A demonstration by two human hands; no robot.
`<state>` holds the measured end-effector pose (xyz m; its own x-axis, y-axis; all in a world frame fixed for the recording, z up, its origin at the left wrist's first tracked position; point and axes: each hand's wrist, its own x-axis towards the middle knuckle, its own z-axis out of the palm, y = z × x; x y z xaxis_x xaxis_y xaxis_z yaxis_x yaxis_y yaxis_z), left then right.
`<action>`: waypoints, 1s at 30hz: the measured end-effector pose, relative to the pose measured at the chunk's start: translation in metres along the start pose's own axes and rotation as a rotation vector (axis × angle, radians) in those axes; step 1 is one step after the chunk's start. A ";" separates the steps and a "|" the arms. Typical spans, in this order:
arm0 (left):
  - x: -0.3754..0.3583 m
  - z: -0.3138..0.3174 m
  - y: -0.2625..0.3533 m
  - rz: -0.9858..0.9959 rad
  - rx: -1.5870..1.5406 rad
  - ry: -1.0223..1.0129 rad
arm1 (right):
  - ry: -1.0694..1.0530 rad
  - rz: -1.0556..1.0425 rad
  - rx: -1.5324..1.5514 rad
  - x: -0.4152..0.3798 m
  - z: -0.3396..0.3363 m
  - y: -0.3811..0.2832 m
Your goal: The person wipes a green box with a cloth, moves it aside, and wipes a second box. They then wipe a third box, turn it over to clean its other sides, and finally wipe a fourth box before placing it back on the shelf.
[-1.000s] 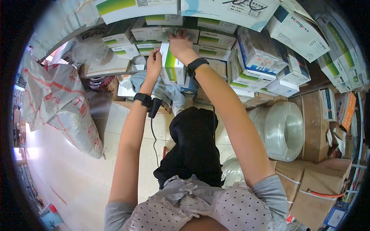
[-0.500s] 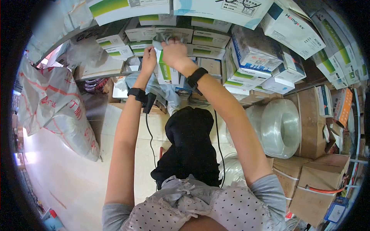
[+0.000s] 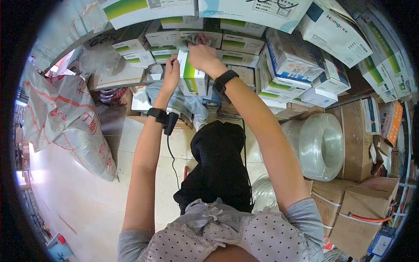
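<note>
A white box with a green stripe (image 3: 192,78) stands at the shelf's front edge, in line with my two hands. My right hand (image 3: 202,54) is closed on a grey cloth (image 3: 184,43) above the box's far end. Close by the box's left side, my left hand (image 3: 173,71) has its fingers curled; whether it touches the box or holds anything is hidden. Both wrists carry black bands. More green-and-white boxes (image 3: 163,39) are stacked behind my hands.
A large plastic sack with red print (image 3: 72,118) stands at left. Coiled clear hose (image 3: 321,146) and cardboard boxes (image 3: 364,209) are on the right. White boxes (image 3: 336,35) line the upper shelf (image 3: 89,35). Pale blue cloth (image 3: 185,104) hangs below the shelf. A black cable hangs from my left wrist.
The view has shifted slightly. My right hand and the cloth have moved a little up and toward the box's far end, so more of the box shows. My left hand stays beside it.
</note>
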<state>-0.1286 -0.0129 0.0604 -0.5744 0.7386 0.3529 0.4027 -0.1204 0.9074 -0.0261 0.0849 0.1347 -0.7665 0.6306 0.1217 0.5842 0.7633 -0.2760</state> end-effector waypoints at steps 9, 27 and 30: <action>0.001 0.003 -0.003 0.014 0.087 0.047 | 0.200 -0.062 -0.149 -0.002 0.019 0.001; 0.046 0.009 -0.001 -0.261 -0.007 -0.063 | 0.183 -0.147 -0.060 -0.042 0.004 -0.009; 0.040 0.003 0.000 -0.184 0.020 -0.092 | 0.163 -0.131 -0.011 -0.038 0.005 -0.008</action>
<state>-0.1489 0.0187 0.0737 -0.5724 0.8044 0.1589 0.3120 0.0345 0.9494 -0.0030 0.0545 0.1279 -0.7831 0.5400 0.3086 0.4862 0.8409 -0.2376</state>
